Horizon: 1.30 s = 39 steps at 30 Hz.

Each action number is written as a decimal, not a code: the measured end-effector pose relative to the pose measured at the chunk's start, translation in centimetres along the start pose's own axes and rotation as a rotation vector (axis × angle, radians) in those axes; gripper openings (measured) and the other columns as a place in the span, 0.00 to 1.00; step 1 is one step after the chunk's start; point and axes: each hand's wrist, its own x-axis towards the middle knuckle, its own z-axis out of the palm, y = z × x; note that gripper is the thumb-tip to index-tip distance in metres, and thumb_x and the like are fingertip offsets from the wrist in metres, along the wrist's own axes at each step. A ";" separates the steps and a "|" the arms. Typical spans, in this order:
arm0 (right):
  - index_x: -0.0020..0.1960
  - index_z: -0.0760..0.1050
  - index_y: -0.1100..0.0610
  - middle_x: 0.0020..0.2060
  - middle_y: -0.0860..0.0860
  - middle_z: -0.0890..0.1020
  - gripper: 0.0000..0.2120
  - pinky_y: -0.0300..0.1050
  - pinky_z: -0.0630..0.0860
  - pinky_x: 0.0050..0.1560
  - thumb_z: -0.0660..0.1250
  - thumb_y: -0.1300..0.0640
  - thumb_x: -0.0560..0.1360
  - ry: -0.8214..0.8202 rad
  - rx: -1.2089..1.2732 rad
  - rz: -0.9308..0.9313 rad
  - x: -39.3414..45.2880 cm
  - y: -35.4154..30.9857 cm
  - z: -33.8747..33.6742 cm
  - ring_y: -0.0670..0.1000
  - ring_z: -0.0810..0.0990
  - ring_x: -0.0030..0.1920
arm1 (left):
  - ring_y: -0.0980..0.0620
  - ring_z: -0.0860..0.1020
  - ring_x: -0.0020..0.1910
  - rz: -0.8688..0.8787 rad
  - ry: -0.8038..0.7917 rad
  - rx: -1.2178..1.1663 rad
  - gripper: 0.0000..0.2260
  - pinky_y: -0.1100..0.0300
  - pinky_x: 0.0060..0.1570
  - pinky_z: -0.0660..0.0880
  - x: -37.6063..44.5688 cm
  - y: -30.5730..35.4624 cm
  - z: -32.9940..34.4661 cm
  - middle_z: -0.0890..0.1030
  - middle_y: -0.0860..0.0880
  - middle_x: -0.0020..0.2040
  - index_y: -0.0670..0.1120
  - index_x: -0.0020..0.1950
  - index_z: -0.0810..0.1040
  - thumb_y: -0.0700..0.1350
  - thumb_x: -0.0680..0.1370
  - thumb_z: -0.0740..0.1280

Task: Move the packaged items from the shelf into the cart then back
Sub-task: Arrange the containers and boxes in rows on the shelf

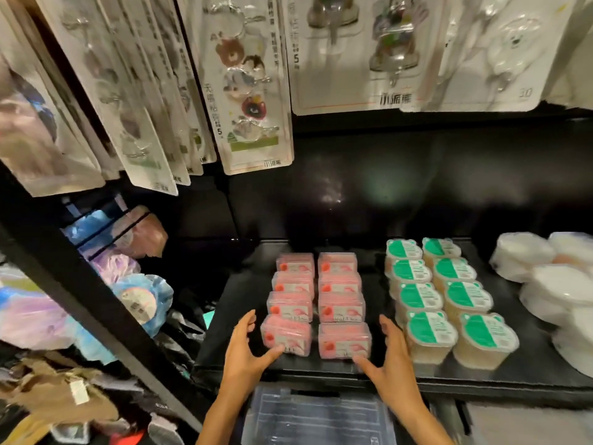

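Two rows of clear boxes with pink contents (316,298) lie on the black shelf (321,372). My left hand (245,351) is open beside the front left pink box (286,334), thumb at its front corner. My right hand (390,358) is open to the right of the front right pink box (344,341), thumb touching its front corner. Neither hand holds a box. A clear plastic bin (316,419) sits below the shelf edge between my forearms.
Green-lidded tubs (449,300) stand in two rows right of the pink boxes. White stacked packs (552,284) fill the far right. Blister cards (253,85) hang overhead. Bagged goods (141,293) crowd the left behind a slanted black post (96,303).
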 end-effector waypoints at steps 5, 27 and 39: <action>0.72 0.61 0.53 0.65 0.49 0.72 0.41 0.42 0.66 0.66 0.79 0.61 0.65 0.010 0.104 0.086 0.5 0.8 1.5 0.48 0.71 0.65 | 0.61 0.77 0.55 0.019 -0.144 -0.068 0.28 0.72 0.53 0.71 1.4 -1.1 0.2 0.80 0.58 0.55 0.54 0.62 0.73 0.41 0.66 0.79; 0.61 0.72 0.48 0.51 0.42 0.82 0.22 0.29 0.73 0.53 0.73 0.62 0.71 0.035 0.143 0.036 0.6 1.2 2.2 0.41 0.78 0.55 | 0.60 0.79 0.54 0.140 -0.237 -0.143 0.17 0.51 0.61 0.74 2.0 -2.8 -0.9 0.82 0.61 0.51 0.53 0.58 0.77 0.46 0.70 0.75; 0.58 0.73 0.50 0.49 0.42 0.83 0.19 0.28 0.75 0.44 0.70 0.66 0.72 0.007 0.201 0.029 0.2 0.4 1.6 0.38 0.80 0.51 | 0.61 0.79 0.55 0.137 -0.236 -0.150 0.17 0.53 0.62 0.73 1.6 -2.3 -1.1 0.82 0.62 0.52 0.53 0.58 0.77 0.46 0.71 0.75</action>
